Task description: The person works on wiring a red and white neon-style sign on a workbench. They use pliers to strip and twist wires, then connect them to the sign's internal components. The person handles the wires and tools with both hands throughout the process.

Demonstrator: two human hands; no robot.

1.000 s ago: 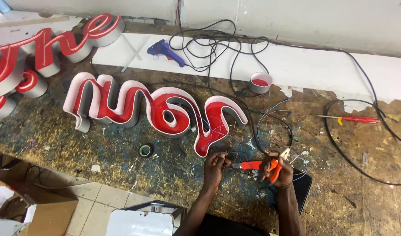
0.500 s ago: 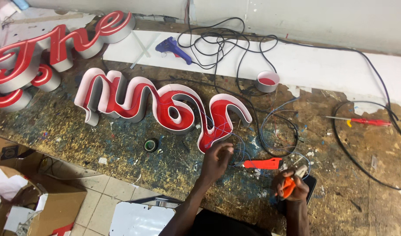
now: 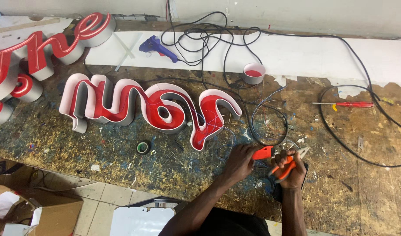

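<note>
While the person leans over the near edge of the paint-spattered workbench (image 3: 78, 144), the right hand (image 3: 291, 168) is clenched around a pair of orange-handled pliers (image 3: 284, 165), their metal nose poking out toward the far right. Just beside it, the left hand (image 3: 240, 161) pinches thin wires (image 3: 229, 139) against the bench, fingers curled, with an orange utility knife (image 3: 263, 153) lying between the two hands, touching the left fingertips. A dark flat object sits under the right wrist; what it is cannot be told. Moving out, a small roll of green tape (image 3: 143, 147) rests left of the hands, near the front edge. Next comes the big red-and-white script sign (image 3: 135, 105), lying face up mid-bench, the thin wires trailing from its right end toward the left hand. To the right, a loop of black cable (image 3: 270, 126), and well apart, a red-handled screwdriver (image 3: 345, 104). Farther back, a roll of grey tape (image 3: 254, 73), a blue glue gun (image 3: 159, 48) on the white board, and more red letters (image 3: 43, 48) at the far left corner.
</note>
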